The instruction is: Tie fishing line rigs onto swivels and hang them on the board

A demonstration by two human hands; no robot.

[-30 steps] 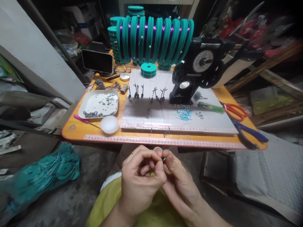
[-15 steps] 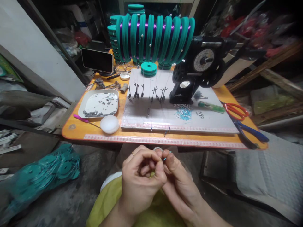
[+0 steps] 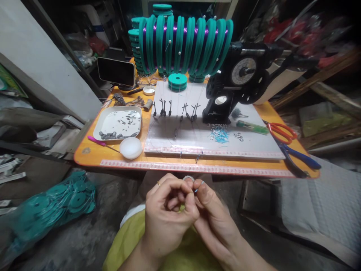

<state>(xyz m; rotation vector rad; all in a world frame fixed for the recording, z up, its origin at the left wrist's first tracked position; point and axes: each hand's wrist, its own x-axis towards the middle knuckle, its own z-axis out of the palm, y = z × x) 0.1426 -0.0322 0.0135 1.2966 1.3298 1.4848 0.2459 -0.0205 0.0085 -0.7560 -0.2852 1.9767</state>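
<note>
My left hand (image 3: 170, 210) and my right hand (image 3: 214, 214) meet in front of the table edge, fingertips touching. Between my right thumb and forefinger is a thin blue piece (image 3: 199, 186). My left thumb and forefinger are pinched together beside it; what they hold is too small to make out. Dark weights (image 3: 192, 117) hang on threads from teal spools (image 3: 180, 47) above a white board (image 3: 169, 139). Small blue pieces (image 3: 219, 135) lie in a pile on the board.
An orange table (image 3: 87, 145) bears a white tray (image 3: 98, 122) of grey pieces, a small white dish (image 3: 131, 148), a phone (image 3: 116, 72), red-handled scissors (image 3: 282, 132) and blue-handled pliers (image 3: 303, 157). A black machine (image 3: 217, 109) stands behind the board. Bagged teal spools (image 3: 56, 203) lie lower left.
The blue piece between my fingertips has tilted slightly. Both hands otherwise keep the same place and grip.
</note>
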